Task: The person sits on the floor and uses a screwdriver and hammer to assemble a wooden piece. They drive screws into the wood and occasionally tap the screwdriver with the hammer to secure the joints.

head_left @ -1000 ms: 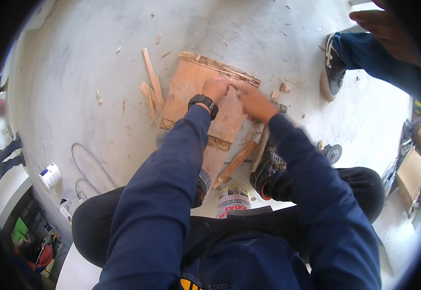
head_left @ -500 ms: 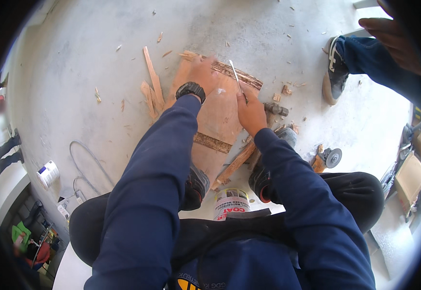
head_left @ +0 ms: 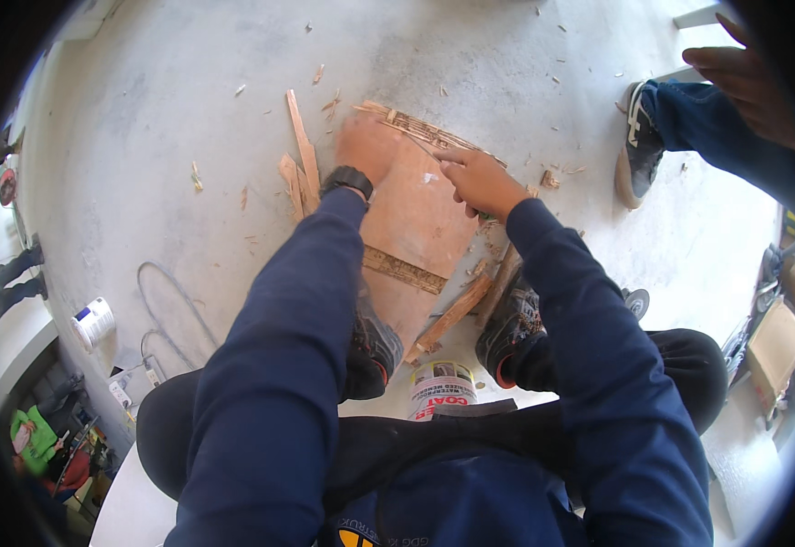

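Note:
A wooden panel lies tilted between my shoes, its far edge splintered into rough layers. On its far left corner rests my left hand, smeared by motion, so its fingers are unclear. My right hand is closed round what looks like a flat screwdriver, forefinger stretched along it. The slim shaft points left across the panel toward the splintered edge and my left hand. Its handle is mostly hidden in my palm. A dark groove crosses the nearer part of the panel.
Wood strips and chips lie left and beyond the panel. A broken wood piece is beside my right shoe. A labelled bucket stands between my legs. Another person's shoe is at right, near a grinder disc.
My right hand has moved up and turned, swinging the screwdriver from pointing away to pointing left. My left hand has shifted slightly left. The hammer head is now hidden.

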A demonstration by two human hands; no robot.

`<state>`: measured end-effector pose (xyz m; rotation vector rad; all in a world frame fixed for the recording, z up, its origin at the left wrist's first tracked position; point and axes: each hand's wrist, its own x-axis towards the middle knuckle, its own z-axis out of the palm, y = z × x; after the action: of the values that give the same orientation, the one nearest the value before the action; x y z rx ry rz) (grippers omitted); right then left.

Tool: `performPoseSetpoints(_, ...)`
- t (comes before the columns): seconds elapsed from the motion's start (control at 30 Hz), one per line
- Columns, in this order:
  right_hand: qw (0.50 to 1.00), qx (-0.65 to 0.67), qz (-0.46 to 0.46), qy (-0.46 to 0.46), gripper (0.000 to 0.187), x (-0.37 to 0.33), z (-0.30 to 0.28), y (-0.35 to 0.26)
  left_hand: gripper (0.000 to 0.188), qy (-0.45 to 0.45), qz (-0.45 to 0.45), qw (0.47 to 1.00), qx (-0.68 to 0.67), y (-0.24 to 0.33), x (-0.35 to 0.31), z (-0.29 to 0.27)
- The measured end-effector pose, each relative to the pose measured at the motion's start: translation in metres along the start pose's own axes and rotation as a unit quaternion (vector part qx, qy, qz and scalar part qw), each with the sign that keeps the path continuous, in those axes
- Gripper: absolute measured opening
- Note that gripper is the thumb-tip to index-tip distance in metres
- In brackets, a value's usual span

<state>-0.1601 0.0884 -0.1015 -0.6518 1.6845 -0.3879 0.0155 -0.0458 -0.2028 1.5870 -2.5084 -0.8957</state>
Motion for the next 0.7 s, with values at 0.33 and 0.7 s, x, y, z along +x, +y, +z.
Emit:
performPoseSetpoints(0.33,0.994,0.015,0.078,-0.073,0.039,0.025,-0.013,-0.009,0.056,0.086,-0.04,0.994,-0.049,0.027,-0.025,0.033)
performPoseSetpoints(0.7,0.989,0.102,0.105,-0.026,0.028,0.039,0.035,-0.019,0.046,0.077,-0.009,0.997,-0.014,0.014,-0.026,0.025)
